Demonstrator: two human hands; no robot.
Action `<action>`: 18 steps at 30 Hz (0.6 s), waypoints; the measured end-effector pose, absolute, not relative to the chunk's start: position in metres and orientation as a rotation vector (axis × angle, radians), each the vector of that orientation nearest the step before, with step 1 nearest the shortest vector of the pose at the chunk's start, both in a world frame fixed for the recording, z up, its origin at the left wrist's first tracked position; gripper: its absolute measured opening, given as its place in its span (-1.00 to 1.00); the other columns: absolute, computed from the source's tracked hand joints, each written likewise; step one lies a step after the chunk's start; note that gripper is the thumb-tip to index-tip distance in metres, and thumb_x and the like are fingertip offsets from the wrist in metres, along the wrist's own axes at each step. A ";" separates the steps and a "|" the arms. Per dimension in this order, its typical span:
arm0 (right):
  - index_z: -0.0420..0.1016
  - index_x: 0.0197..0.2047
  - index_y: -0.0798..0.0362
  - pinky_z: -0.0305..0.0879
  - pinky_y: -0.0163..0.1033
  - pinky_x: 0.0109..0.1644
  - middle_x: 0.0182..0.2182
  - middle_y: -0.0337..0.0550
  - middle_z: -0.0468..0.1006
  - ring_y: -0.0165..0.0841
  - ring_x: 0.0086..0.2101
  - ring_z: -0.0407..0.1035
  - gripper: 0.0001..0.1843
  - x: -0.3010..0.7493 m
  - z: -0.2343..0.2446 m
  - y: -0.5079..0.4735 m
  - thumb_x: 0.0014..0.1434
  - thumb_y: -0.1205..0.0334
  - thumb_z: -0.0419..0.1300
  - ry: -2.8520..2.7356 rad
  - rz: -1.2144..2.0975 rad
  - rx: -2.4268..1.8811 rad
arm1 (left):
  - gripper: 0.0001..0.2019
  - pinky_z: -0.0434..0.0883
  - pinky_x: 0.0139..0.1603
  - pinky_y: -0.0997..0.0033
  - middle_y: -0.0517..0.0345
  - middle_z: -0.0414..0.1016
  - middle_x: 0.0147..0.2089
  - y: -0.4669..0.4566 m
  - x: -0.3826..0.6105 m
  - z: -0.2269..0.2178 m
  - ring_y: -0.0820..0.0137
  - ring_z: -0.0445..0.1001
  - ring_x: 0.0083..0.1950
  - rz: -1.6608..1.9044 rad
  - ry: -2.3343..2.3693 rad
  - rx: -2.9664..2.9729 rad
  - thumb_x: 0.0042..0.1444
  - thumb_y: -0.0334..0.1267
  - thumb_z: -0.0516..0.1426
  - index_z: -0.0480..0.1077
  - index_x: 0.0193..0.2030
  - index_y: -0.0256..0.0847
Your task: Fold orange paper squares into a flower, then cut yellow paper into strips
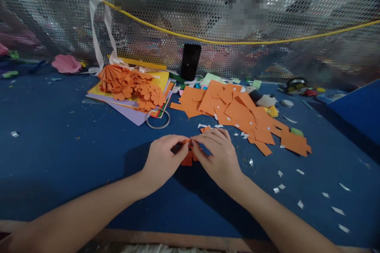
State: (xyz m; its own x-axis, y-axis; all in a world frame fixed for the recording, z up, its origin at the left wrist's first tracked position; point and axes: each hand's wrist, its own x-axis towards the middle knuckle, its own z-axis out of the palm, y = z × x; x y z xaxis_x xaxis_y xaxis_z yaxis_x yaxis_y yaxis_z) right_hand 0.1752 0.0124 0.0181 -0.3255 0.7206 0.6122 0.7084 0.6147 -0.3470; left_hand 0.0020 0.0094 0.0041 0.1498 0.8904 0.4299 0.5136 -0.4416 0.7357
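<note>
In front of the smartphone (pixel 190 62), left hand (pixel 164 153) and right hand (pixel 219 153) are pinching an orange paper piece (pixel 186 141), probably needing even pressure.

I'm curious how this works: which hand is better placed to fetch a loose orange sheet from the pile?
Probably the right hand: the orange sheets lie closer to it, while the left hand is nearer the orange flowers.
</note>
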 end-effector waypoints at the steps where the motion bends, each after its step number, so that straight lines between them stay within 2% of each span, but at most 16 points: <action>1: 0.56 -0.28 0.03 0.26 -0.06 -0.02 -0.38 -0.21 0.66 -0.28 -0.30 0.48 -0.87 0.175 0.017 0.012 0.28 0.39 0.20 -2.076 0.002 -1.114 | -0.89 0.42 -0.29 0.44 0.16 0.64 -0.33 0.010 0.002 0.003 0.39 0.55 -0.36 1.218 1.340 2.068 0.20 -0.39 0.18 0.56 -0.27 -0.23; 7: 0.53 -0.35 0.05 0.29 -0.08 -0.09 -0.46 -0.21 0.63 -0.30 -0.37 0.47 -0.86 0.173 0.016 0.012 0.22 0.41 0.20 -2.043 -0.057 -1.076 | -0.89 0.39 -0.30 0.45 0.14 0.63 -0.34 0.008 0.002 0.002 0.39 0.55 -0.34 1.255 1.315 2.191 0.22 -0.40 0.17 0.55 -0.26 -0.24; 18: 0.53 -0.37 0.02 0.28 -0.12 -0.09 -0.46 -0.26 0.63 -0.35 -0.39 0.46 -0.85 0.173 0.020 0.011 0.19 0.42 0.21 -1.967 0.099 -1.081 | -0.90 0.40 -0.32 0.52 0.18 0.64 -0.35 0.006 0.002 0.009 0.47 0.51 -0.40 1.248 1.244 2.013 0.21 -0.38 0.20 0.56 -0.28 -0.22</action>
State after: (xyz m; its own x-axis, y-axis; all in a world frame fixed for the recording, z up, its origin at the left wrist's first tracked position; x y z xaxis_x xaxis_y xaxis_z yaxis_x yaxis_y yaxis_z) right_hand 0.1726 0.0113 0.0199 -0.2491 0.7190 0.6489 0.6505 0.6206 -0.4379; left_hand 0.0018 0.0061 0.0094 0.1789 0.8722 0.4553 0.4527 -0.4839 0.7489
